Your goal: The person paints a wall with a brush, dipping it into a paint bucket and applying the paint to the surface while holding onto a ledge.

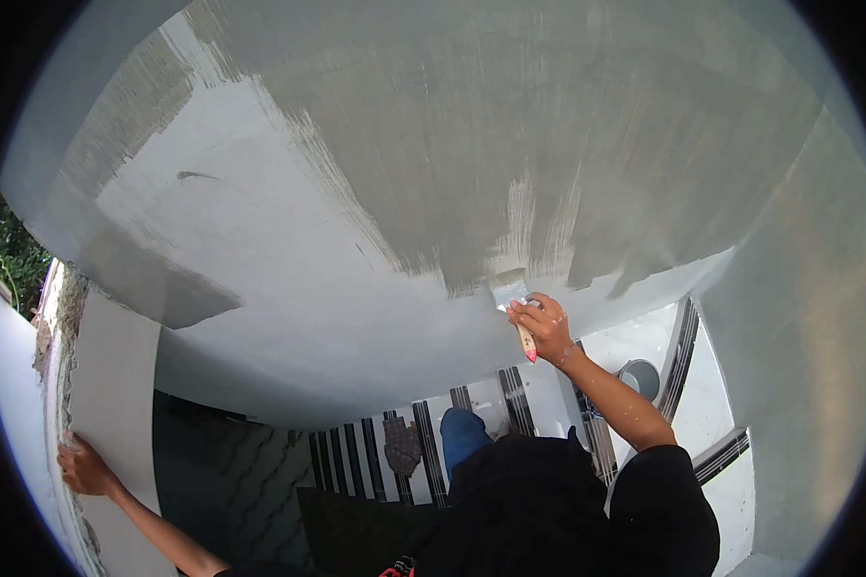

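My right hand (548, 330) is closed around the handle of a flat paintbrush (527, 338), whose red handle end points down. The bristles touch the wall (289, 288) at the lower border of the grey paint (433, 144). Streaky strokes run up from the brush, while a large white patch spreads to its left. Far to the left, my left hand (89, 468) grips the rough wall edge (65, 385), with its fingertips partly hidden behind that edge.
Black-striped white steps (423, 433) lie below. A grey bucket (639, 379) stands on a step at right, near my right forearm. A crumpled cloth (401, 445) lies beside my blue-clad knee (464, 438). Dark paving (250, 481) is at lower left; a grey side wall (799, 317) rises at right.
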A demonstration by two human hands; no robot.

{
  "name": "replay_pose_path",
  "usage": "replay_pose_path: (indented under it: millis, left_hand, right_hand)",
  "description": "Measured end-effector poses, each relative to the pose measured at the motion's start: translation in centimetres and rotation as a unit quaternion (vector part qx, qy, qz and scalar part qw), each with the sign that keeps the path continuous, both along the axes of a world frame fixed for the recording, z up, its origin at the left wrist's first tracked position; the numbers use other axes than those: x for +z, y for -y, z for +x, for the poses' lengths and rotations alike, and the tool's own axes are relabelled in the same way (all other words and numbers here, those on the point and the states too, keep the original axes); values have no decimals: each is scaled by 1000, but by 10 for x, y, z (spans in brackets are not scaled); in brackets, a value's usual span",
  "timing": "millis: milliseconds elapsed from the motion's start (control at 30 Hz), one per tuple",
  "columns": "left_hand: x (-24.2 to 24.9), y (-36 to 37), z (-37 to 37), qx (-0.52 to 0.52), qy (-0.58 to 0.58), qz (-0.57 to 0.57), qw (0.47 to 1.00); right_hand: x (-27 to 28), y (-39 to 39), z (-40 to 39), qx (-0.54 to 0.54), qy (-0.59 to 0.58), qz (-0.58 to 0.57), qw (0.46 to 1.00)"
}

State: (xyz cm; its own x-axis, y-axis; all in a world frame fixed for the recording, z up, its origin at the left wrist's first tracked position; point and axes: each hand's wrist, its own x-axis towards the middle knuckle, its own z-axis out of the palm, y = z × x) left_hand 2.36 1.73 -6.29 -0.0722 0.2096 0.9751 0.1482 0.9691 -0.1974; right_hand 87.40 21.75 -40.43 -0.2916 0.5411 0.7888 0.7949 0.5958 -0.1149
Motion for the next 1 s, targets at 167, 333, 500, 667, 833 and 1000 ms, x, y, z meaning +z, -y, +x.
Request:
replay_pose_path:
  millis: [167, 333, 500, 667, 833, 1000]
  left_hand:
    - [-1, 2, -10, -17, 15, -4, 1000]
    - [-3, 1, -1, -52, 54, -2, 997]
    - [-4, 1, -6, -74, 54, 0, 996]
    - [-7, -2, -11, -69, 47, 2, 997]
    - [-9, -2, -5, -47, 40, -17, 998]
    - [-5, -2, 11, -37, 77, -17, 996]
  right_hand:
    - [18, -7, 18, 61, 52, -130, 988]
    - [125, -59, 39, 127, 71, -89, 985]
    - [287, -53, 47, 146, 76, 8, 986]
    - [417, -34, 50, 92, 42, 138, 985]
    - [489, -23, 45, 40, 86, 414, 905]
    - [430, -52, 39, 6, 44, 417, 908]
